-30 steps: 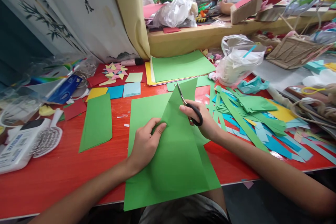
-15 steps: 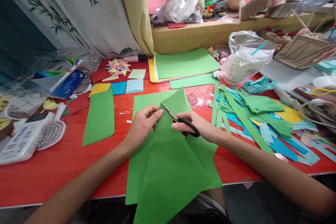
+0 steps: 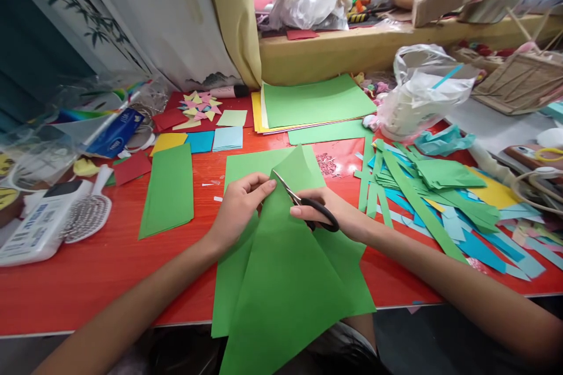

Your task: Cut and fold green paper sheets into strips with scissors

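Note:
My left hand (image 3: 243,205) pinches the left edge of a green paper sheet (image 3: 290,281) between thumb and fingers. In my right hand (image 3: 328,211) is a pair of scissors (image 3: 323,214) with black handles, fingers wrapped through the loops. The blades lie across the sheet and their tips end beside my left thumb. A flap of the sheet stands up beyond the blades, and its lower part hangs over the table's front edge. Beneath it lies another green sheet (image 3: 237,167), flat on the red table (image 3: 176,281).
To the left are a stack of cut green paper (image 3: 167,193), a hairbrush (image 3: 90,211) and a white bottle-like container (image 3: 41,228). Paper strips (image 3: 422,205) heap on the right. Behind lie large green sheets (image 3: 316,102) and a bagged cup (image 3: 413,99).
The view has tilted and shifted slightly, so the table items sit a little higher. Both hands keep their grips, and the flap beyond the blades leans over a little more.

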### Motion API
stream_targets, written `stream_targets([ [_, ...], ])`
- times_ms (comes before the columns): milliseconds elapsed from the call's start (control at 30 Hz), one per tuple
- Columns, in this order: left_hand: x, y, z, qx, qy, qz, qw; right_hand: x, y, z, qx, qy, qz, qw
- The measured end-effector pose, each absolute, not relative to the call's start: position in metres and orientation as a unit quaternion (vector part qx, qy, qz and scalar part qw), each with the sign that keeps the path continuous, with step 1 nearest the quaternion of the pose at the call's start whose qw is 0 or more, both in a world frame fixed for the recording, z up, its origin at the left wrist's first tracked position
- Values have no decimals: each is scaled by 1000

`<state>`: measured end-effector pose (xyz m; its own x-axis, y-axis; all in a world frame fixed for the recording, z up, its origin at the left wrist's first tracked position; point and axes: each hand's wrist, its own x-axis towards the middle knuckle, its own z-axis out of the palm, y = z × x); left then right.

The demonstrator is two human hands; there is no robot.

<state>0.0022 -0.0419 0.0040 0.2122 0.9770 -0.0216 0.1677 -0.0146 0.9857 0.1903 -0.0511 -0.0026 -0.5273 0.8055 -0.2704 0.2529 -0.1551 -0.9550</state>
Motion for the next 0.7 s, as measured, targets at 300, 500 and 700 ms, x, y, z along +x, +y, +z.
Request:
stream_targets([
  [300, 3, -42, 3, 591, 494, 413, 485, 185, -54, 2, -436, -588, 635, 248],
  [500, 2, -42, 3, 589, 493, 415, 488, 184, -56, -1, -438, -587, 631, 259],
  [700, 3, -42, 4, 589, 495, 415, 485, 185, -57, -4, -440, -587, 625, 265],
])
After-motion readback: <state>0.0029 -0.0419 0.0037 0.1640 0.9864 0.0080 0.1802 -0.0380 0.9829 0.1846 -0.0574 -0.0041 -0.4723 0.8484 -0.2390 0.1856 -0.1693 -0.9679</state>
